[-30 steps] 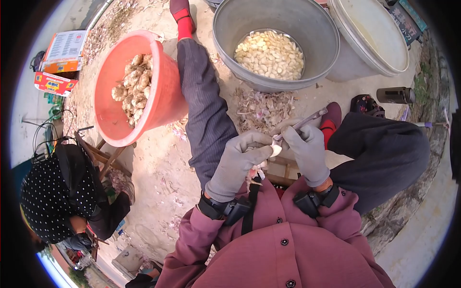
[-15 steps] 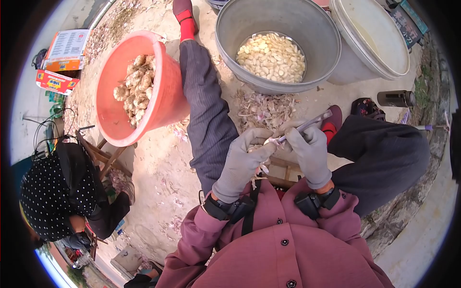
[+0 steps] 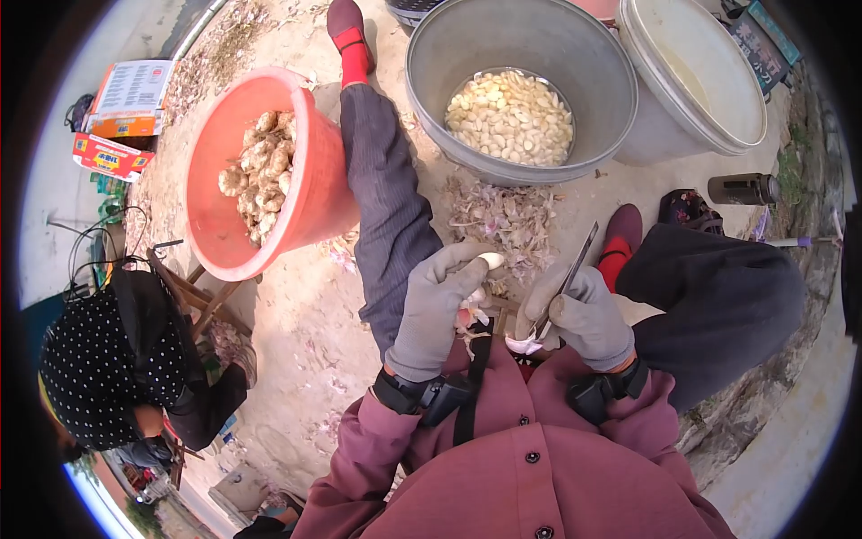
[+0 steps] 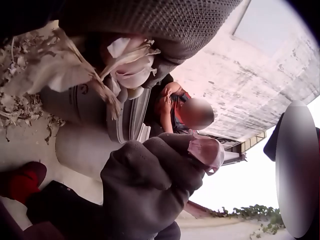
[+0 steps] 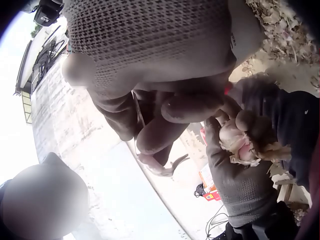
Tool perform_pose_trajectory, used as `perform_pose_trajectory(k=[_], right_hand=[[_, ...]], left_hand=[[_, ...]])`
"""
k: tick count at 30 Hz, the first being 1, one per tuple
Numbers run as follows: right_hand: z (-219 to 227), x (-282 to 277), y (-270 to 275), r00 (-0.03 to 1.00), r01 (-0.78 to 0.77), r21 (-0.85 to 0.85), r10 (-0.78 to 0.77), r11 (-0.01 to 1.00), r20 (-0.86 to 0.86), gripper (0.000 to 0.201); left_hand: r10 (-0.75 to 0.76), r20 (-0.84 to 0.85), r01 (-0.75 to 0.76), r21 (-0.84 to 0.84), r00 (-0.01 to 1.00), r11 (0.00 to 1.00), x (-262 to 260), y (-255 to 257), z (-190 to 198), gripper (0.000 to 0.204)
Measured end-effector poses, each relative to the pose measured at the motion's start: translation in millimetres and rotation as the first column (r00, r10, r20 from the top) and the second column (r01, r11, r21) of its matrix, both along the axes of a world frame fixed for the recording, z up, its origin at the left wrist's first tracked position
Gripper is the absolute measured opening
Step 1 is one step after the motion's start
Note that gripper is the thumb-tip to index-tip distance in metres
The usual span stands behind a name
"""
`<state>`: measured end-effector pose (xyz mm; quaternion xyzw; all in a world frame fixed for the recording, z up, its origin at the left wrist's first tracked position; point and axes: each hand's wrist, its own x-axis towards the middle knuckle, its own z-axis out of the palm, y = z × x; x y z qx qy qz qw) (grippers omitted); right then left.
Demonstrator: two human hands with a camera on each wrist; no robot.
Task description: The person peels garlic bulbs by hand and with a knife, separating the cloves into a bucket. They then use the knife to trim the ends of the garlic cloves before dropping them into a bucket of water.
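Note:
My gloved left hand (image 3: 422, 319) grips a partly broken garlic bulb (image 4: 132, 67), its dry stalk and loose skin hanging below the palm. At the left fingertips a bare white garlic clove (image 3: 491, 260) sticks out. Lower and to the right, my gloved right hand (image 3: 588, 314) holds a slim knife (image 3: 581, 256), blade pointing up and away from me. A piece of purplish garlic skin (image 3: 523, 344) is pinched at the right thumb and fingers, also seen as pink skin (image 4: 207, 152) in the left wrist view. The two hands are apart.
A grey bucket (image 3: 597, 85) ahead holds peeled cloves in liquid. At left stands a red basin (image 3: 208, 202) with whole garlic bulbs (image 3: 260, 175). Garlic husks (image 3: 503, 220) litter the ground. A pale bucket (image 3: 660, 108) and a dark bottle (image 3: 743, 189) are at right. Another person (image 3: 103, 368) sits at left.
My hands have separated: the right has moved down toward the lap with the knife and a piece of skin. The left keeps the bulb, a bare clove now showing at its fingertips.

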<state>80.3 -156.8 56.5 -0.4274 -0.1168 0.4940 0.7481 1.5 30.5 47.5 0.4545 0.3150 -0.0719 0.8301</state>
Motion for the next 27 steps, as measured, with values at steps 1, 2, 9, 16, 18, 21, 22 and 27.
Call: perform_pose_trajectory(k=[1, 2, 9, 16, 18, 21, 22, 27], right_hand=[[-6, -3, 7, 0.991, 0.136, 0.052, -0.136, 0.989, -0.012, 0.021], [-10, -1, 7, 0.99, 0.139, 0.055, -0.138, 0.989, -0.014, 0.021], [-13, 5, 14, 0.791, 0.159, -0.68, 0.32, 0.716, 0.521, 0.027], [29, 8, 11, 0.973, 0.11, -0.46, -0.001, 0.881, 0.233, 0.018], [60, 18, 9, 0.97, -0.18, -0.401, 0.23, 0.898, 0.08, 0.016], [95, 24, 8, 0.792, -0.412, -0.314, 0.506, 0.856, 0.341, 0.016], [106, 25, 7, 0.66, -0.456, -0.317, 0.555, 0.832, 0.506, 0.017], [166, 25, 7, 0.164, -0.483, -0.312, 0.435, 0.818, 0.885, 0.022]], left_hand=[[0.013, 0.021, -0.013, -0.001, 1.0, 1.0, -3, 1, 2, 0.024], [0.026, 0.045, -0.026, -0.002, 0.999, 1.0, -4, 2, 3, 0.024], [0.056, 0.055, -0.056, -0.004, 0.997, 0.998, -3, 5, 9, 0.026], [0.049, 0.026, -0.05, 0.062, 0.998, 0.997, -10, 10, 2, 0.022], [0.053, 0.03, -0.054, 0.059, 0.998, 0.997, -10, 10, 1, 0.022], [0.01, 0.015, -0.01, 0.038, 1.0, 0.999, -10, 10, -1, 0.02], [-0.01, 0.002, 0.01, 0.004, 1.0, 1.0, -9, 11, -3, 0.02], [-0.016, -0.024, 0.017, 0.046, 1.0, 0.999, 2, -4, 8, 0.019]])
